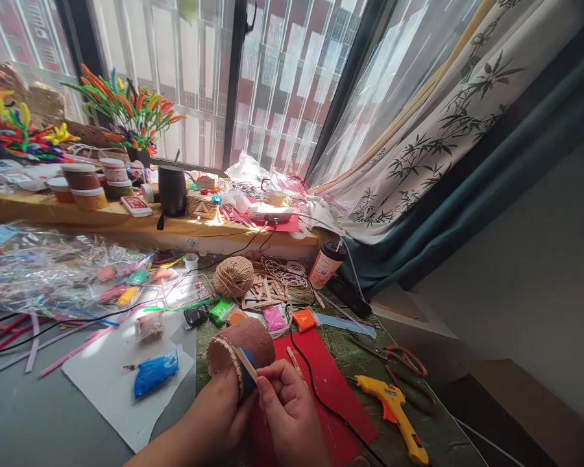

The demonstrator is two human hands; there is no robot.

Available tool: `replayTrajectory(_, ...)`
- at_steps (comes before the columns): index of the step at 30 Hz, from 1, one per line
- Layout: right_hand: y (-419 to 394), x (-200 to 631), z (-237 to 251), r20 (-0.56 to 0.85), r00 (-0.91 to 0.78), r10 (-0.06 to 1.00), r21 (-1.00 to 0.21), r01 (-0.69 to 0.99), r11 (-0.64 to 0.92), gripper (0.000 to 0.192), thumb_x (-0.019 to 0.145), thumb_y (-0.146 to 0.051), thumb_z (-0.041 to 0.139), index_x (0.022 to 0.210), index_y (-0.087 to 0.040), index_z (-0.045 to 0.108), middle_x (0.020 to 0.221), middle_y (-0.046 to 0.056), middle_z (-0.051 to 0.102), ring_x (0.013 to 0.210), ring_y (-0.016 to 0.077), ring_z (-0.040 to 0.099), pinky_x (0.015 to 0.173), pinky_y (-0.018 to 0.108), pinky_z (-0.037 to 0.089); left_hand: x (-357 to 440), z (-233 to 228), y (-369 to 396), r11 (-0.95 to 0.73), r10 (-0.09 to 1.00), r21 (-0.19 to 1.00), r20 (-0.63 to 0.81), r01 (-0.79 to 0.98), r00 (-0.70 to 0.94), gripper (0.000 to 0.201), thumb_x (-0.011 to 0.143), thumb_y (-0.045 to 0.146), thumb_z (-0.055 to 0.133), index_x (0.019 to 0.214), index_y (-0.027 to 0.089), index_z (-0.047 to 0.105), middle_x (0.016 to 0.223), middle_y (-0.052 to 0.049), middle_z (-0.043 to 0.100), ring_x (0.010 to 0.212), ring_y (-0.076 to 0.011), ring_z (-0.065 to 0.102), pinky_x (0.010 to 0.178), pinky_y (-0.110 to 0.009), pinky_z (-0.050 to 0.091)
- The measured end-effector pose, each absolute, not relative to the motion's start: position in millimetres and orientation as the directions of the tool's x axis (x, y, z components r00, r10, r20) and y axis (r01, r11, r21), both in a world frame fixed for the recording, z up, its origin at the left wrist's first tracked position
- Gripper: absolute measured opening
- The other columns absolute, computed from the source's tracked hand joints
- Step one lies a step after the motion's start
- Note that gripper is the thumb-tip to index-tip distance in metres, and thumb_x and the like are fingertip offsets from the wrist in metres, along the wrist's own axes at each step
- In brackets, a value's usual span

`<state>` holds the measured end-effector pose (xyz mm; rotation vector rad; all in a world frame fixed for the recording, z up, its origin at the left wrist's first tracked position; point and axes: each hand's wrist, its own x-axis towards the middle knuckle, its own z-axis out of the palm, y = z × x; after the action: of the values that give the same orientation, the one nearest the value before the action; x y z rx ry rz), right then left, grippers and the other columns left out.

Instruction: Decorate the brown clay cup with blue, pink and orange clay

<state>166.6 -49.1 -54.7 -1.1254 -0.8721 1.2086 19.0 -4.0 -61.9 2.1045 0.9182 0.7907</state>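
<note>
My left hand (226, 405) is wrapped round a brown clay pot (257, 336) that lies tilted, its mouth facing left. A pale, notched band runs along the pot's rim. Between the fingers of my right hand (288, 403) is a flat wooden craft stick (246, 364), pinched near its lower end. The stick's far end rests against the pot just behind the rim, over a patch of blue clay (249, 356). Part of this patch is hidden by the stick and my fingers. Underneath both hands lies a red sheet (335, 389), with another stick (296, 363) on it.
A yellow glue gun (392, 412) and orange-handled scissors (406, 360) lie at the right. Behind the pot are a twine ball (233, 277), several clay packets and a paper cup (327, 264). A black cable (316, 389) crosses the red sheet. A blue clay packet (156, 374) sits left.
</note>
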Motion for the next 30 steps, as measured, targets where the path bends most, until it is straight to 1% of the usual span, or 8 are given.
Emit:
replayTrajectory(3,-48.0,167.2,-54.6,-0.033,0.203,0.979,-0.981,-0.193,0.006,0.059,0.078,-0.076,0.086,0.087,-0.019,0.072,0.075,0.003,0.072,0.068,0.0168,0.064,0.063,0.027,0.048,18.5,-65.8,-4.8,-0.518,0.78,0.777,0.258,0.358,0.57,0.021,0.101,0.026,0.048,0.104,0.022,0.068,0.103,-0.011,0.079,0.087,-0.0257,0.074,0.084,-0.038,0.063)
replayTrajectory(6,-46.9,167.2,-55.6,-0.05,0.193,0.98,-0.976,-0.218,-0.007,0.06,0.077,-0.077,0.087,0.087,-0.019,0.072,0.077,0.004,0.073,0.07,0.0182,0.066,0.067,0.029,0.05,18.0,-69.1,-3.8,-0.53,0.768,0.774,0.266,0.346,0.582,0.02,0.1,0.025,0.05,0.106,0.023,0.069,0.103,-0.01,0.079,0.089,-0.0262,0.075,0.085,-0.038,0.063)
replayTrajectory(12,-51.5,165.7,-65.1,-0.018,0.159,0.987,-0.957,-0.29,0.029,0.051,0.086,-0.069,0.084,0.093,-0.02,0.073,0.076,0.002,0.07,0.066,0.0155,0.06,0.063,0.027,0.045,17.9,-65.3,-2.6,-0.48,0.798,0.797,0.222,0.367,0.561,0.026,0.105,0.035,0.047,0.104,0.021,0.068,0.101,-0.013,0.081,0.085,-0.027,0.077,0.079,-0.038,0.064)
replayTrajectory(16,-52.9,161.1,-70.8,-0.018,0.236,0.972,-0.967,-0.252,0.043,0.054,0.083,-0.072,0.085,0.089,-0.02,0.072,0.077,0.002,0.069,0.069,0.0169,0.062,0.064,0.027,0.046,18.6,-64.3,-4.2,-0.505,0.791,0.774,0.239,0.382,0.563,0.025,0.102,0.03,0.046,0.101,0.021,0.069,0.102,-0.014,0.081,0.086,-0.0282,0.077,0.079,-0.039,0.064)
replayTrajectory(20,-54.1,157.5,-77.4,0.023,0.247,0.969,-0.981,-0.182,0.07,0.052,0.089,-0.072,0.078,0.091,-0.02,0.073,0.08,0.004,0.071,0.072,0.02,0.067,0.067,0.03,0.05,19.2,-65.4,-4.7,-0.5,0.799,0.773,0.238,0.391,0.552,0.024,0.1,0.028,0.048,0.099,0.021,0.07,0.1,-0.015,0.082,0.084,-0.0293,0.078,0.078,-0.041,0.065)
replayTrajectory(23,-54.6,153.6,-84.5,0.037,0.248,0.968,-0.976,-0.198,0.088,0.049,0.093,-0.07,0.075,0.094,-0.021,0.073,0.08,0.004,0.071,0.073,0.0207,0.067,0.067,0.031,0.05,18.6,-67.6,-4.3,-0.513,0.796,0.76,0.248,0.399,0.551,0.023,0.099,0.027,0.048,0.099,0.021,0.071,0.1,-0.015,0.082,0.086,-0.0298,0.079,0.08,-0.041,0.066)
replayTrajectory(26,-53.5,149.5,-87.6,0.012,0.264,0.964,-0.963,-0.255,0.082,0.05,0.09,-0.07,0.078,0.092,-0.021,0.072,0.079,0.003,0.071,0.072,0.0197,0.067,0.067,0.029,0.049,17.5,-70.4,-3.7,-0.522,0.798,0.748,0.258,0.411,0.545,0.023,0.097,0.025,0.049,0.099,0.021,0.072,0.101,-0.016,0.082,0.088,-0.0306,0.08,0.082,-0.042,0.066)
replayTrajectory(30,-51.8,149.9,-79.7,-0.028,0.267,0.963,-0.951,-0.303,0.057,0.053,0.084,-0.072,0.084,0.089,-0.02,0.073,0.073,0.001,0.068,0.065,0.0162,0.062,0.063,0.026,0.047,17.7,-72.5,-3.1,-0.507,0.805,0.771,0.264,0.386,0.532,0.023,0.098,0.029,0.051,0.1,0.021,0.073,0.096,-0.014,0.082,0.084,-0.0302,0.08,0.077,-0.042,0.067)
